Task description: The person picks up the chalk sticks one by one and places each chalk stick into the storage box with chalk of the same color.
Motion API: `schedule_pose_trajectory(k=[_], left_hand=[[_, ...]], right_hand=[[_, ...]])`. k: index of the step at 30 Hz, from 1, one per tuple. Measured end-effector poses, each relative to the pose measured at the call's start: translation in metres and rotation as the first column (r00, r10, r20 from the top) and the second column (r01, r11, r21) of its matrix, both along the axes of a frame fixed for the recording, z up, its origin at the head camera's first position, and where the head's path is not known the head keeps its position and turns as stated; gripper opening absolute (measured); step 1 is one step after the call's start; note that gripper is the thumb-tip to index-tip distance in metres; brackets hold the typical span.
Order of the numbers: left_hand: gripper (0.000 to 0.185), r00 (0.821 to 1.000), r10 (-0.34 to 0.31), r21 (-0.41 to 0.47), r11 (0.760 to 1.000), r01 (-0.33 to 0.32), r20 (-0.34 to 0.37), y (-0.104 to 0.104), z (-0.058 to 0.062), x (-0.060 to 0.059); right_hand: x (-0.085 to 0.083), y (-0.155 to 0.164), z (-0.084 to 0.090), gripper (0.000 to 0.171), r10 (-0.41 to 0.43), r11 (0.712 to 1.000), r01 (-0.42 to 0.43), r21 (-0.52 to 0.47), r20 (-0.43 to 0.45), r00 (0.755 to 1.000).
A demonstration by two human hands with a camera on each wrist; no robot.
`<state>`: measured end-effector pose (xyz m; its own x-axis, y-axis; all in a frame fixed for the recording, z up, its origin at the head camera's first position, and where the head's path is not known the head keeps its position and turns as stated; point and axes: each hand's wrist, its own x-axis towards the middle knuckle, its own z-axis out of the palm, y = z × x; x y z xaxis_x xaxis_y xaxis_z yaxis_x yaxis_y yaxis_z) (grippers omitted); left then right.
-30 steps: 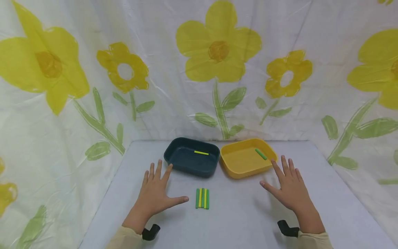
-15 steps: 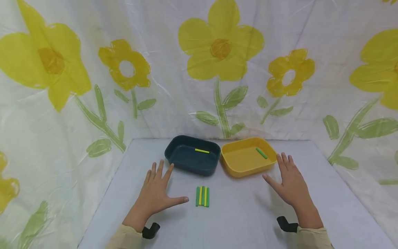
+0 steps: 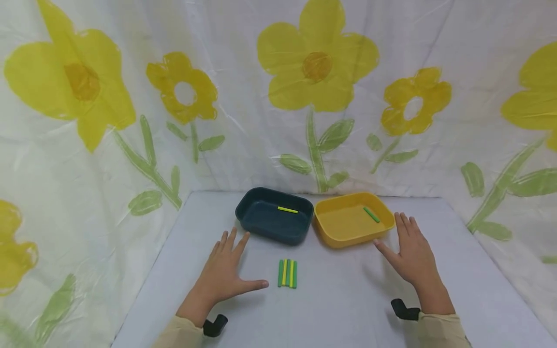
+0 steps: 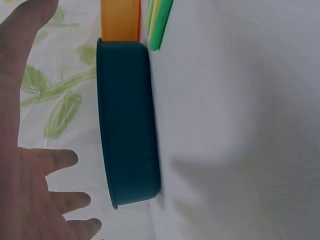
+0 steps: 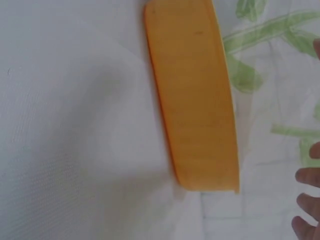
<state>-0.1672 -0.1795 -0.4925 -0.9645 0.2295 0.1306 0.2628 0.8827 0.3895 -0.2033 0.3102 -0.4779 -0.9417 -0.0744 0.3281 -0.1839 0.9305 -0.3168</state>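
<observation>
Several green and yellow sticks [image 3: 287, 273] lie side by side in a row on the table. Behind them a dark teal tray [image 3: 271, 231] has one yellow stick [image 3: 288, 210] in it. The yellow tray [image 3: 348, 239] to its right contains one green stick [image 3: 371, 214]. My left hand [image 3: 219, 275] hovers with fingers spread in front of the teal tray, its thumb pointing toward the row of sticks. My right hand [image 3: 413, 258] hovers near the yellow tray's right front corner, fingers straight and thumb out. Both hands hold nothing.
A white cloth covers the table [image 3: 330, 309]. A curtain [image 3: 252, 154] with painted yellow flowers hangs right behind the trays. A black bent piece [image 3: 215, 326] sits at the left wrist and another black piece [image 3: 404, 310] at the right wrist.
The head view has shifted slightly, so the scene sits a little to the right. The right hand's fingers have drawn closer together. Sticks and trays stay in place.
</observation>
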Motion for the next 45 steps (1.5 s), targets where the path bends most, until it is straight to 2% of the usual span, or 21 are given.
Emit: schedule_pose_trajectory(k=[4,9,16,24,32,45], left_hand=[[0.13,1.0,-0.019,0.008,1.0,0.019,-0.002,0.002,-0.002,0.0],[0.125,0.999,-0.034,0.014,0.999,0.034,-0.029,0.004,-0.009,0.0],[0.114,0.997,-0.075,0.057,0.995,0.076,-0.022,0.007,-0.018,0.0],[0.108,0.992,-0.114,0.121,0.987,0.106,0.058,0.013,-0.023,-0.002],[0.11,0.987,-0.162,0.121,0.98,0.158,0.022,0.022,-0.026,-0.006],[0.107,0.972,-0.219,0.141,0.968,0.206,0.084,0.038,-0.027,-0.012]], right_hand=[[-0.003,0.0,0.0,0.101,-0.004,1.0,0.004,0.009,-0.008,1.0],[-0.008,0.0,-0.004,0.102,0.002,1.0,-0.002,-0.002,0.029,1.0],[-0.018,-0.004,-0.012,0.103,0.015,1.0,-0.014,-0.019,0.049,0.999],[-0.022,-0.008,-0.013,0.106,-0.004,0.999,0.009,-0.047,0.098,0.995],[-0.03,-0.007,-0.014,0.106,-0.01,0.998,0.02,-0.064,0.16,0.987],[-0.051,-0.001,-0.026,0.111,-0.006,0.999,0.012,-0.03,0.194,0.981]])
